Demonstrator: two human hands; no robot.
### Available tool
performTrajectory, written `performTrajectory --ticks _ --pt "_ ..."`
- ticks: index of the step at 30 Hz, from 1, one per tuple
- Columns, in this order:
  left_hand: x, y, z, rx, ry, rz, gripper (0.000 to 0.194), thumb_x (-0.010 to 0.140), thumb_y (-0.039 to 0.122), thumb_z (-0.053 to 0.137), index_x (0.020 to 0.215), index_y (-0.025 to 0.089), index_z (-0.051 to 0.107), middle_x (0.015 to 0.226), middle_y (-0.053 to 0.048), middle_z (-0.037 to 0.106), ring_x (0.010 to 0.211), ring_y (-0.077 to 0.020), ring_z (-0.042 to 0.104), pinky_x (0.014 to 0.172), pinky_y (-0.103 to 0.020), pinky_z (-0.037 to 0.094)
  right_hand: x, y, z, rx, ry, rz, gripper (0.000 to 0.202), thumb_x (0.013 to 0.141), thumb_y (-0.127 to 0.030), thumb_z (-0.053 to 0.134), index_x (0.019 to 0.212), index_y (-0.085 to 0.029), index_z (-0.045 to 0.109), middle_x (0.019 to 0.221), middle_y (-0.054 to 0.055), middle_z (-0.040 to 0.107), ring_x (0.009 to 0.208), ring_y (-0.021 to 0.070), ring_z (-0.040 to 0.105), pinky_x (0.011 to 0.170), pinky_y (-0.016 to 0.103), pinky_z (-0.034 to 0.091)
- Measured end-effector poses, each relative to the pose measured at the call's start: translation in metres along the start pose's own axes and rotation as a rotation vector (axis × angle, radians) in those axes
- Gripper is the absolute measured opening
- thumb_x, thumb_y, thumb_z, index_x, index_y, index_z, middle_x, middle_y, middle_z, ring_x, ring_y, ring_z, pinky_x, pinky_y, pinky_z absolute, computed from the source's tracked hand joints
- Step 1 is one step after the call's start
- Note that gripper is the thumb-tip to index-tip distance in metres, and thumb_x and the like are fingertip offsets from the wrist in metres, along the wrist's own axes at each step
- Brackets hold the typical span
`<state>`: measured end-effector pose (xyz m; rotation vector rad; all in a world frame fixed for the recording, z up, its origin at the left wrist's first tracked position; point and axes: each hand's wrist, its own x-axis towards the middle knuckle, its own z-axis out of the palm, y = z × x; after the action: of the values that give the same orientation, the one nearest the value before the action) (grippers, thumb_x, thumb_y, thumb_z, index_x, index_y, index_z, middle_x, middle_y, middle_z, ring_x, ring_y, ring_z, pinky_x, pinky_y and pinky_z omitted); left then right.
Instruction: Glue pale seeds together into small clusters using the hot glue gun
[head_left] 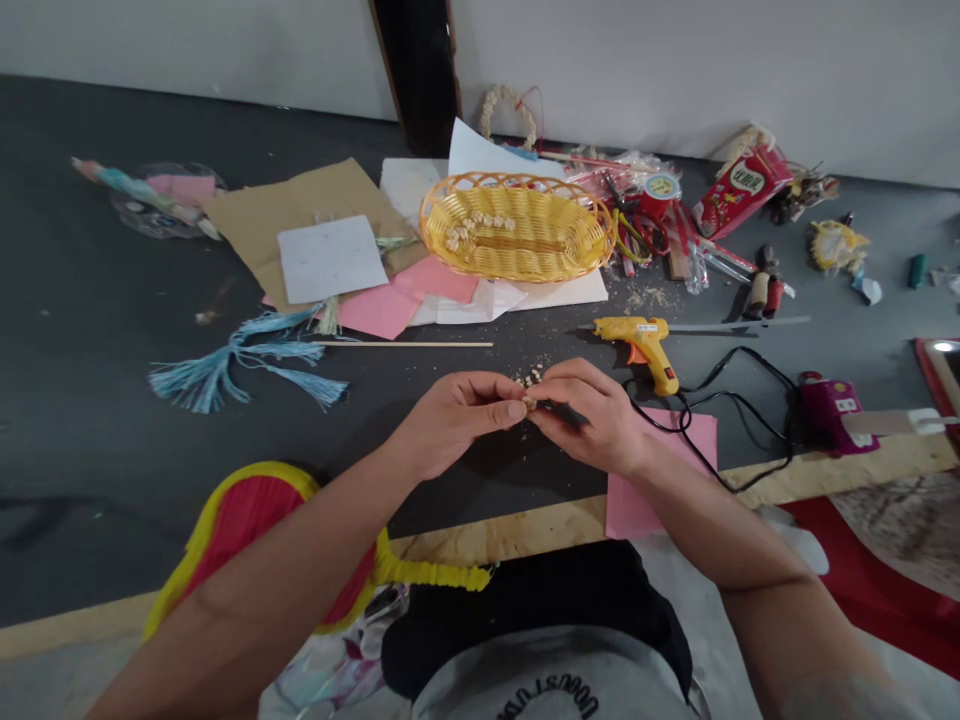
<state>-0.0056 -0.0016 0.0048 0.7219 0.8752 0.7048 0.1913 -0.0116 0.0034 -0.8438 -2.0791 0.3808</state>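
Observation:
Over the dark tabletop, my left hand (469,418) and my right hand (589,412) meet with their fingertips pinched together. Between them is a small pale beige piece (529,402), mostly covered by the fingers, so its exact kind is unclear. Tiny pale bits (534,377) lie on the table just beyond the fingertips. A yellow wicker basket (517,255) stands farther back, with several small cream flower-like clusters (480,228) in its left part. Right of my right hand lies a yellow hot glue gun (641,345) on its side.
A thin wooden stick (420,344) and blue tassels (247,360) lie on the left. Papers (334,258) spread beneath and beside the basket. A black cord (739,400) runs to a purple socket block (836,412). A red-and-yellow fan (247,520) sits by the front edge.

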Motion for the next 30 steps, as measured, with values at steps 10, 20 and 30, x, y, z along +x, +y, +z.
performTrajectory --ticks 10,20,30 --pt "0.0 0.0 0.0006 -0.019 -0.02 0.017 0.03 0.059 0.039 0.091 0.074 0.016 0.078 0.068 0.001 0.067 0.06 -0.0056 0.055 0.06 -0.018 0.042 -0.0004 -0.001 0.0011 0.085 0.011 0.04 0.022 0.089 -0.017 0.067 0.11 -0.018 0.066 0.095 0.008 0.07 0.089 0.0157 0.068 0.077 0.027 0.06" --pt "0.0006 -0.0007 -0.0004 0.007 0.0 0.041 0.033 0.058 0.038 0.091 0.073 0.014 0.075 0.068 -0.001 0.067 0.061 -0.0092 0.054 0.06 -0.023 0.041 0.0003 -0.0027 -0.003 0.103 0.027 0.123 0.012 0.096 -0.015 0.05 0.09 -0.02 0.06 0.082 0.004 0.066 0.078 0.0143 0.064 0.072 0.028 0.055" --pt "0.0012 -0.0025 -0.0017 0.0 -0.025 0.025 0.031 0.058 0.035 0.092 0.068 0.013 0.073 0.063 0.0 0.064 0.06 -0.0082 0.053 0.06 -0.021 0.039 0.0 -0.0006 0.0011 0.088 0.029 0.023 0.02 0.088 -0.026 0.07 0.106 -0.019 0.067 0.091 0.007 0.071 0.079 0.0143 0.067 0.069 0.026 0.058"
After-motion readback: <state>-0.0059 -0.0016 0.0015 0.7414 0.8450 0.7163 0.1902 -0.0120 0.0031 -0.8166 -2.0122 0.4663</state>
